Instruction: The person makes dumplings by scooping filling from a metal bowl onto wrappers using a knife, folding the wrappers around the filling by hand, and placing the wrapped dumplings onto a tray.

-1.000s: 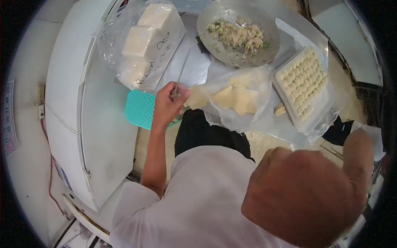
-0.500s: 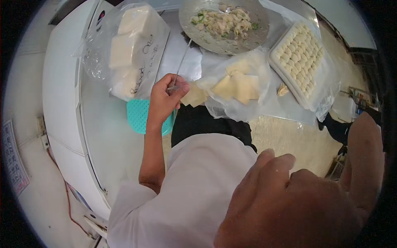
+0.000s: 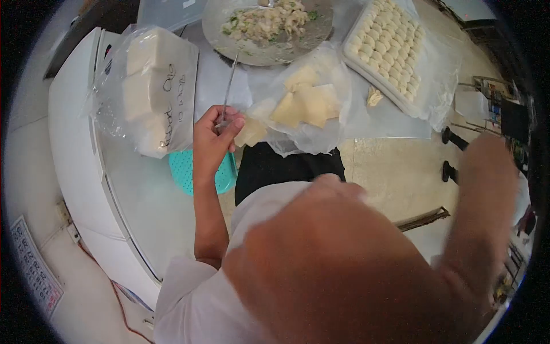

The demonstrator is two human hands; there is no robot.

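My left hand (image 3: 213, 137) is closed around a thin metal stick (image 3: 230, 83), which points up toward the bowl. A square dough wrapper (image 3: 250, 133) is at its fingertips; whether the fingers grip it I cannot tell. Right of it, a loose pile of yellowish wrappers (image 3: 312, 106) lies on crinkled plastic sheeting (image 3: 338, 74). Above stands a wide metal bowl (image 3: 215, 43) of pale minced filling (image 3: 269, 23) with green bits. My right hand (image 3: 321, 229) looms large and blurred close to the camera, in front of my shirt, its fingers smeared.
A tray (image 3: 366, 70) full of rows of small dumplings stands at the upper right, with one folded piece (image 3: 374, 96) beside it. To the left are a marked plastic bag (image 3: 177, 109) of pale blocks, a turquoise perforated basket (image 3: 182, 172) and a white appliance (image 3: 74, 132).
My right hand has swung left and up across my shirt, close to the camera. The view has shifted, moving the table items left and mostly upward. My left hand keeps the stick.
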